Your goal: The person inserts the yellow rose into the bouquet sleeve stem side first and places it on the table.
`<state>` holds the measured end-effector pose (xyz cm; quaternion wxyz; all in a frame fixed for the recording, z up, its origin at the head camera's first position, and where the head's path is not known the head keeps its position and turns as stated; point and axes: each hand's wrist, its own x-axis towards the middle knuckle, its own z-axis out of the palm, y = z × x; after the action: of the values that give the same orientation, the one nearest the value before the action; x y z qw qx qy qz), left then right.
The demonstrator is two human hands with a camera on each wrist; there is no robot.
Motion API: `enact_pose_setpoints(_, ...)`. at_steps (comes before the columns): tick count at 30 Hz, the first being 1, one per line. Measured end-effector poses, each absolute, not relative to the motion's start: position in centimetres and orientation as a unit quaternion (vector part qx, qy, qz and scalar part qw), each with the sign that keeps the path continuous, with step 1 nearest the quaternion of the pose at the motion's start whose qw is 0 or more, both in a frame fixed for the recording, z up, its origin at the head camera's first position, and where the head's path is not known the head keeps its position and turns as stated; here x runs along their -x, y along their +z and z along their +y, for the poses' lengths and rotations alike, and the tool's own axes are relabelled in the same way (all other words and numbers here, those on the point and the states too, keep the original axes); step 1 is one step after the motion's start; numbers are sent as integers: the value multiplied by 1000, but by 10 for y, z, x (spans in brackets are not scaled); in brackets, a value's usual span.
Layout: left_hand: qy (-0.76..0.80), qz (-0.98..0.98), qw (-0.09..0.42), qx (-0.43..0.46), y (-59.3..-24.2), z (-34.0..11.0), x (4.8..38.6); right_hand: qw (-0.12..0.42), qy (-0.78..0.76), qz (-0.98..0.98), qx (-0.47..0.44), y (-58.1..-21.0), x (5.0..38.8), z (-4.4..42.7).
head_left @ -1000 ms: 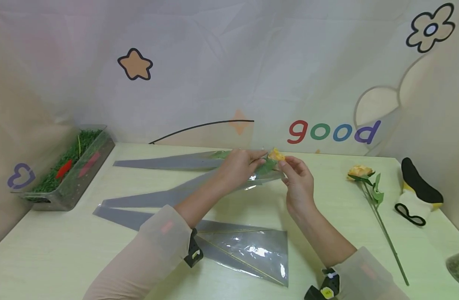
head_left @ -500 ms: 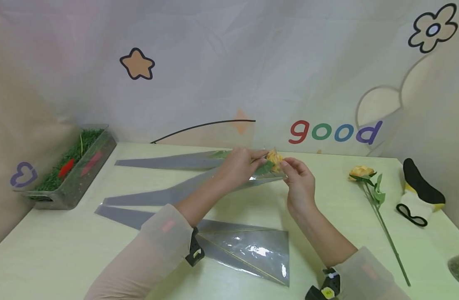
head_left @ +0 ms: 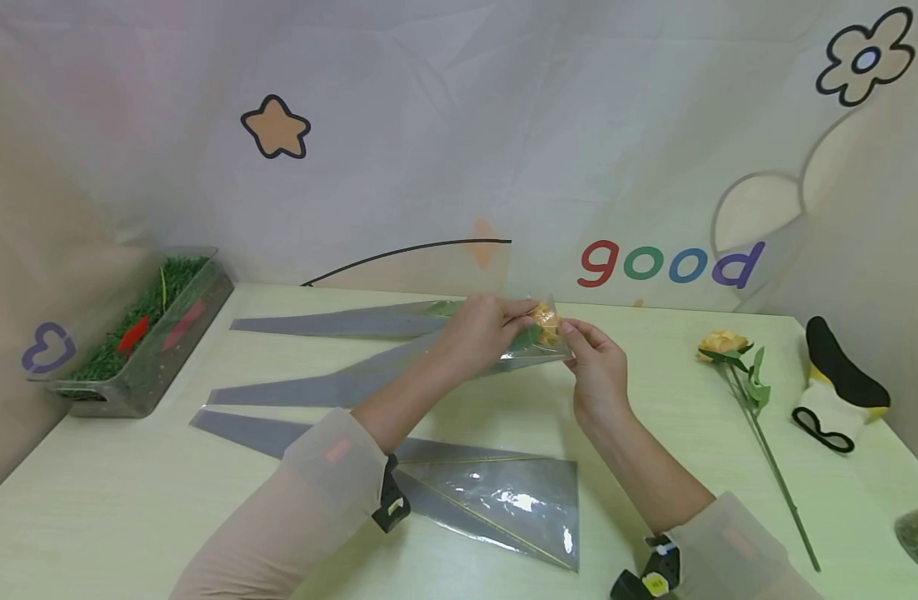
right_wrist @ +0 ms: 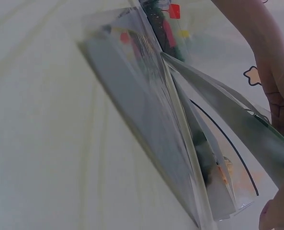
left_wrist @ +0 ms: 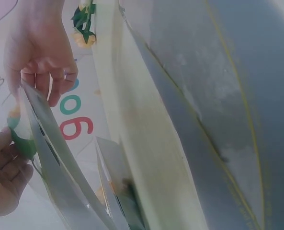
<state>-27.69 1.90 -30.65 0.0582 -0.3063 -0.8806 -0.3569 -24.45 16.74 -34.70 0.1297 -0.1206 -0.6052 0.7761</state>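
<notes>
A yellow artificial rose with green leaves [head_left: 546, 323] lies near the centre of the frame, its head behind the clear film of a long, tapering grey-and-clear plastic sleeve [head_left: 316, 392]. Both hands are clamped on the sleeve's wide end: the left hand [head_left: 480, 333] pinches the film beside the bloom, though whether it also grips the stem I cannot tell; the right hand [head_left: 603, 371] pinches the edge just opposite. Held from two sides, the film probably stands away from the petals and cannot slide.

The sleeve's narrow tail points left, likely so the wide end sits between the hands. Above it, a second tapering sleeve with green leaves inside [head_left: 339, 323] points the same way; below, a flat gold-lined sleeve [head_left: 496, 500] lies on the pale tabletop [head_left: 114, 500].

At right, a loose yellow rose on a long green stem [head_left: 756, 396] seems set within reach, away from the film. A clear box of artificial grass [head_left: 140, 392] stands at far left.
</notes>
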Motion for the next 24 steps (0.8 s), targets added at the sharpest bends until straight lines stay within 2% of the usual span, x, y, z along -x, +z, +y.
enact_pose_setpoints(16,-347,-883,70,309,-306,18,275,53,766,-636,77,-349,244,168)
enact_pose_setpoints(24,-350,-879,74,315,-306,18,276,33,756,-651,55,-350,246,170)
